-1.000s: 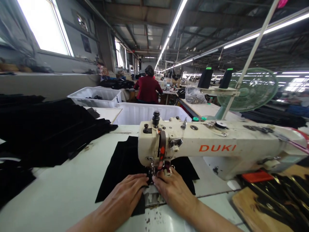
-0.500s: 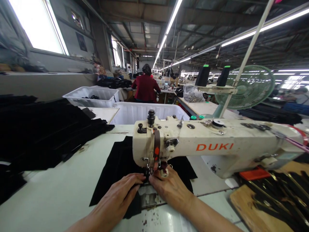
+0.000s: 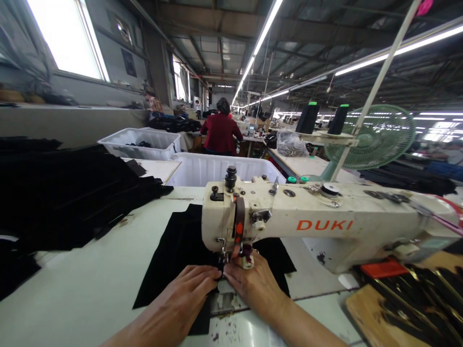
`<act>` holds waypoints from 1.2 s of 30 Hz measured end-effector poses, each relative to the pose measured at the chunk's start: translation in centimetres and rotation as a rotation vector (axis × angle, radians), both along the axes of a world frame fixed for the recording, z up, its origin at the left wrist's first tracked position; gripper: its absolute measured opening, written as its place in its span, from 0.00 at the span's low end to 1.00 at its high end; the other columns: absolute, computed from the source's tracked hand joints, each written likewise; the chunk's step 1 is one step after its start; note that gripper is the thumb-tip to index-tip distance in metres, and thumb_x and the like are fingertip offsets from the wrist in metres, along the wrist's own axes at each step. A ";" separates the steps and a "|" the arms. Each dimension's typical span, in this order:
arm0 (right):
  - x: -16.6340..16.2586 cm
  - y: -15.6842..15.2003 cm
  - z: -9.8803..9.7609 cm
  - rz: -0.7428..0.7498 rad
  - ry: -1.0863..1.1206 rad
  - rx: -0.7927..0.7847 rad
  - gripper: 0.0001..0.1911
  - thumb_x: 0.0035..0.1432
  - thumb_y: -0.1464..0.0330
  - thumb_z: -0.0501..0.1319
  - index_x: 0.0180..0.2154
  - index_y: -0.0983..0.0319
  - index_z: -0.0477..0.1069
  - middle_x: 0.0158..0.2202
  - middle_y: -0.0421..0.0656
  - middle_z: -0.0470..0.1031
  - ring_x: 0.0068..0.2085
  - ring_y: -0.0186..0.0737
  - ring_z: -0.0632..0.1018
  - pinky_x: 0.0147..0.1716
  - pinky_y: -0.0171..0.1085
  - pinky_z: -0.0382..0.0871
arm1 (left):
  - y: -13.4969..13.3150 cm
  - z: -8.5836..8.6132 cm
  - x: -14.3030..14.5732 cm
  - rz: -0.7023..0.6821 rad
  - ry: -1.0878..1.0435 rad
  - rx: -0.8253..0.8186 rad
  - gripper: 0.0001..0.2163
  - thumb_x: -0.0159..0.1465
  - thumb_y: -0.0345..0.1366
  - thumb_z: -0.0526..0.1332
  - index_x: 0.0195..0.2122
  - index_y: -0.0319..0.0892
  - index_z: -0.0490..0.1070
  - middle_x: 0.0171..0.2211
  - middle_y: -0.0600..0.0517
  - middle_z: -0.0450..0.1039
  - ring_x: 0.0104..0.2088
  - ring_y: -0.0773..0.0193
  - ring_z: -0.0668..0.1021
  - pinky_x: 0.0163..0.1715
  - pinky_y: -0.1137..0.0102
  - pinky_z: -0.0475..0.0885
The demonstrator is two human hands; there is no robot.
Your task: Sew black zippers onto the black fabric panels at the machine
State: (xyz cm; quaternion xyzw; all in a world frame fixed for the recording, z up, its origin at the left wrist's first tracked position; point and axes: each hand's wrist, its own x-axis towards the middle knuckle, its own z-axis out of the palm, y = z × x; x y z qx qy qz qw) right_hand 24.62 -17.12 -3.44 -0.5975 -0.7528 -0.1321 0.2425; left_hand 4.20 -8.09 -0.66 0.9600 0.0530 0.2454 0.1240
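A piece of black fabric (image 3: 173, 250) lies flat under the head of a white sewing machine (image 3: 267, 214) marked DUKI, reaching out on both sides of it. My left hand (image 3: 184, 294) rests on the fabric just left of the presser foot (image 3: 222, 260), thumb and fingertips pressed together on its edge. Close on the other side, my right hand (image 3: 255, 279) is closed by the needle area, its fingertips pinching the fabric edge. The machine head partly hides the right fingers. The needle point and the stitch line cannot be made out.
A pile of black cut pieces (image 3: 72, 193) covers the table's left side. Behind the machine stand white plastic bins (image 3: 224, 166). At right, a wooden board (image 3: 376, 313) carries black strips with zips. Farther back are thread cones (image 3: 307, 118), a green fan (image 3: 372, 137) and a seated person (image 3: 221, 130).
My left thumb has drawn in against the fingers. The fabric's near flap has shifted slightly and lies squarer below the left hand. The whole view has moved a little.
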 end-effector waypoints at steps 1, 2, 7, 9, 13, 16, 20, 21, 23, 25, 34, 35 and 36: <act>0.0 0.0 0.0 0.003 0.002 0.002 0.06 0.59 0.74 0.68 0.36 0.58 0.75 0.36 0.39 0.78 0.40 0.45 0.77 0.42 0.41 0.68 | -0.2 0.4 0.0 0.001 -0.004 0.029 0.16 0.67 0.25 0.51 0.51 0.45 0.70 0.50 0.50 0.78 0.49 0.60 0.80 0.51 0.69 0.75; 0.0 -0.1 0.0 0.006 0.005 0.005 0.06 0.59 0.74 0.68 0.36 0.58 0.75 0.37 0.40 0.79 0.40 0.45 0.77 0.42 0.41 0.68 | -0.4 0.8 -0.1 -0.003 -0.007 0.053 0.16 0.66 0.25 0.50 0.50 0.45 0.70 0.49 0.49 0.78 0.48 0.59 0.80 0.51 0.68 0.75; 0.3 -0.1 -0.2 0.031 0.020 0.007 0.06 0.62 0.75 0.66 0.38 0.58 0.75 0.41 0.42 0.78 0.42 0.45 0.76 0.44 0.41 0.69 | -0.7 1.6 0.1 -0.016 -0.023 0.015 0.15 0.68 0.27 0.49 0.49 0.46 0.71 0.48 0.50 0.79 0.46 0.60 0.81 0.49 0.70 0.76; 0.5 0.0 -0.2 0.045 0.029 0.005 0.05 0.63 0.75 0.65 0.38 0.58 0.75 0.39 0.41 0.78 0.41 0.45 0.77 0.44 0.42 0.69 | -0.6 1.7 0.3 -0.006 -0.021 -0.014 0.16 0.69 0.27 0.48 0.50 0.47 0.71 0.48 0.51 0.79 0.46 0.60 0.81 0.51 0.69 0.75; 0.8 0.0 0.1 0.078 0.047 0.010 0.05 0.63 0.74 0.65 0.40 0.59 0.75 0.38 0.40 0.78 0.41 0.43 0.77 0.45 0.41 0.69 | -0.4 1.9 0.4 -0.021 -0.019 0.006 0.18 0.66 0.25 0.49 0.51 0.46 0.71 0.48 0.51 0.79 0.46 0.61 0.81 0.52 0.71 0.74; 0.9 -0.1 0.3 0.090 0.065 0.017 0.07 0.62 0.75 0.66 0.41 0.59 0.75 0.39 0.41 0.78 0.41 0.43 0.77 0.45 0.41 0.70 | -0.1 1.5 0.3 -0.024 0.012 0.011 0.20 0.63 0.22 0.50 0.51 0.44 0.71 0.51 0.49 0.78 0.50 0.60 0.79 0.53 0.70 0.74; 1.0 0.0 0.3 0.090 0.112 0.036 0.06 0.62 0.76 0.65 0.39 0.59 0.75 0.38 0.42 0.78 0.41 0.45 0.77 0.46 0.43 0.70 | 0.7 0.2 0.5 -0.009 0.077 -0.041 0.22 0.60 0.20 0.52 0.51 0.45 0.72 0.53 0.50 0.76 0.54 0.59 0.77 0.56 0.67 0.73; 1.1 0.0 0.2 0.090 0.121 0.044 0.06 0.62 0.76 0.65 0.39 0.60 0.75 0.39 0.42 0.79 0.41 0.45 0.77 0.46 0.44 0.70 | 0.9 -0.1 0.6 0.000 0.086 -0.050 0.22 0.61 0.21 0.53 0.53 0.46 0.71 0.54 0.50 0.75 0.54 0.58 0.76 0.56 0.67 0.72; 1.2 0.1 -0.1 0.092 0.135 0.056 0.05 0.63 0.75 0.64 0.39 0.60 0.76 0.39 0.43 0.79 0.41 0.45 0.78 0.45 0.44 0.70 | 1.1 -0.5 0.6 0.008 0.060 -0.041 0.23 0.63 0.22 0.53 0.56 0.46 0.69 0.55 0.49 0.74 0.54 0.57 0.76 0.56 0.66 0.72; 1.3 0.2 -0.4 0.088 0.148 0.057 0.05 0.63 0.74 0.65 0.39 0.59 0.76 0.39 0.42 0.79 0.41 0.46 0.78 0.46 0.44 0.70 | 1.2 -0.6 0.5 0.005 0.024 -0.015 0.23 0.65 0.23 0.52 0.59 0.48 0.67 0.57 0.50 0.73 0.55 0.58 0.76 0.57 0.66 0.72; 1.9 -0.4 1.0 0.097 0.211 0.073 0.04 0.65 0.72 0.63 0.36 0.60 0.74 0.34 0.41 0.76 0.38 0.43 0.75 0.47 0.42 0.65 | 1.8 -1.4 0.4 0.024 0.023 0.040 0.25 0.64 0.22 0.50 0.61 0.47 0.64 0.57 0.49 0.72 0.55 0.58 0.76 0.57 0.66 0.70; 2.0 -0.5 1.2 0.093 0.211 0.075 0.04 0.66 0.71 0.63 0.36 0.60 0.74 0.34 0.41 0.76 0.38 0.43 0.74 0.46 0.43 0.65 | 1.9 -1.6 0.4 0.031 0.029 0.040 0.24 0.64 0.22 0.51 0.60 0.47 0.65 0.57 0.49 0.72 0.55 0.58 0.76 0.57 0.66 0.70; 2.1 -0.7 1.3 0.090 0.209 0.072 0.04 0.67 0.70 0.62 0.36 0.60 0.74 0.34 0.41 0.76 0.38 0.43 0.74 0.46 0.43 0.64 | 1.9 -1.7 0.4 0.037 0.037 0.036 0.24 0.63 0.21 0.51 0.59 0.46 0.65 0.57 0.48 0.73 0.55 0.58 0.76 0.57 0.66 0.70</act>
